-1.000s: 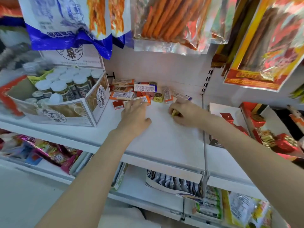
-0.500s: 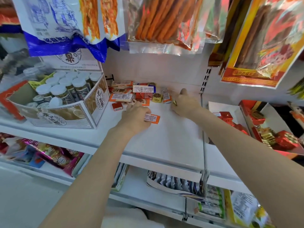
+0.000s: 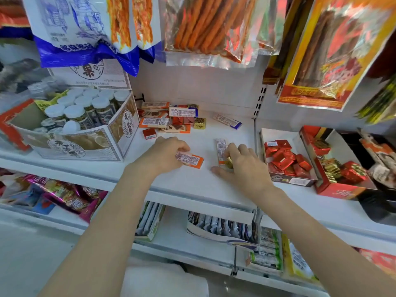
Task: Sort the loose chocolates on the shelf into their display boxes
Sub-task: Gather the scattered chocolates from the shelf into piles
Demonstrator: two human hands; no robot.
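Orange-wrapped chocolate bar [image 3: 191,160], pinched by the left hand [image 3: 165,154], lies flat on the shelf [image 3: 192,185], long axis running left-right. Beside it the right hand [image 3: 242,166] grips a gold chocolate [image 3: 228,162] over an upright bar [image 3: 221,147]. Behind, a loose pile [image 3: 169,120] remains; the red display box [image 3: 287,161] sits right, partly filled.

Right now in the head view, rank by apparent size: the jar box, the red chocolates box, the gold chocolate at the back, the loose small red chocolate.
1. Jar box
2. Red chocolates box
3-4. Gold chocolate and small red chocolate: look alike, unranked.
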